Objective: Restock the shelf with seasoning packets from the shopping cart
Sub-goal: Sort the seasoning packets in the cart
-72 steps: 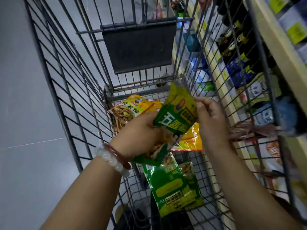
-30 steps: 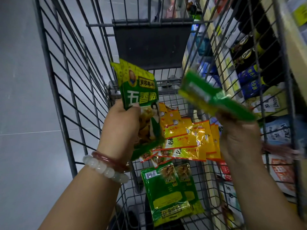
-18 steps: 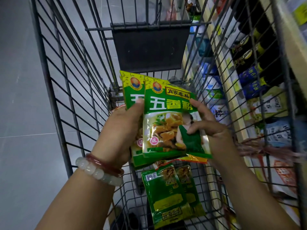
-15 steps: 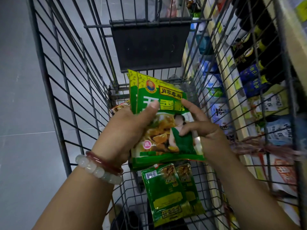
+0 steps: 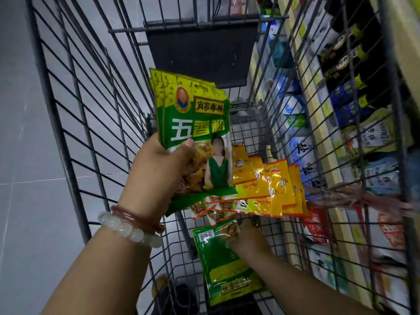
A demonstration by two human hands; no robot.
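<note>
My left hand point(image 5: 160, 176) grips a stack of green and yellow seasoning packets point(image 5: 193, 123), held upright above the wire shopping cart point(image 5: 91, 133), thumb across the front packet. My right hand point(image 5: 248, 237) is low in the cart, on the upper right part of a green packet point(image 5: 222, 269) lying back side up on the cart floor; whether its fingers grip the packet is unclear. A fan of yellow and orange seasoning packets point(image 5: 270, 185) lies in the cart behind the stack.
Store shelves point(image 5: 322, 137) run along the cart's right side, holding blue and white bags, dark bottles and other packets. A dark plastic flap point(image 5: 202, 51) closes the cart's far end. Grey floor tiles point(image 5: 27, 155) lie to the left.
My right hand let go of the packet stack and dropped to the green packet on the cart floor. My left hand keeps the stack, now squared together and raised a little.
</note>
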